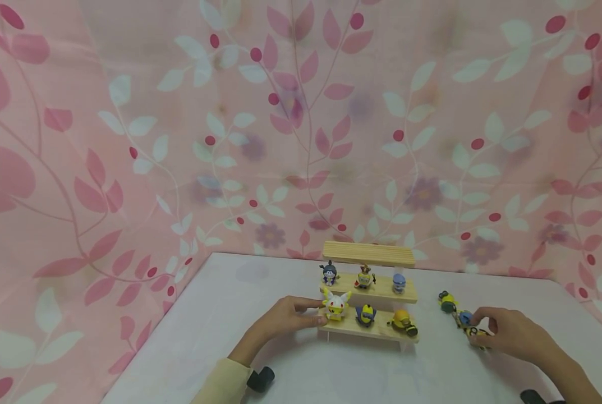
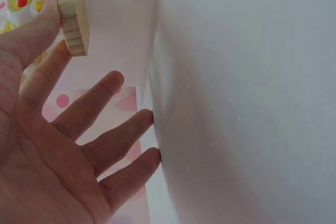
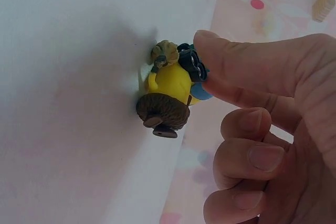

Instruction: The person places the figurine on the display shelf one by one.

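Note:
At the left end of the lower board of a wooden tiered display stand [image 1: 351, 328], my left hand [image 1: 293, 314] pinches the board's end [image 2: 73, 17] between thumb and index finger; its other fingers are spread below. Beside the thumb sits a yellow and white figurine with long ears [image 1: 335, 307]. Right of the stand, my right hand [image 1: 515, 331] pinches a small yellow figurine with black goggles and a brown skirt [image 3: 170, 80] by its head, close over the white tabletop. A blue-topped figurine [image 1: 464, 318] and a yellow and green one [image 1: 447, 302] lie just beyond these fingertips.
The middle board bears a dark-haired figurine [image 1: 329, 273], a crowned one [image 1: 364, 278] and a blue one [image 1: 399, 283]. On the lower board are a blue-and-yellow figurine [image 1: 366, 315] and an orange-yellow one [image 1: 403, 322]. A pink floral curtain [image 1: 301, 140] hangs behind the table.

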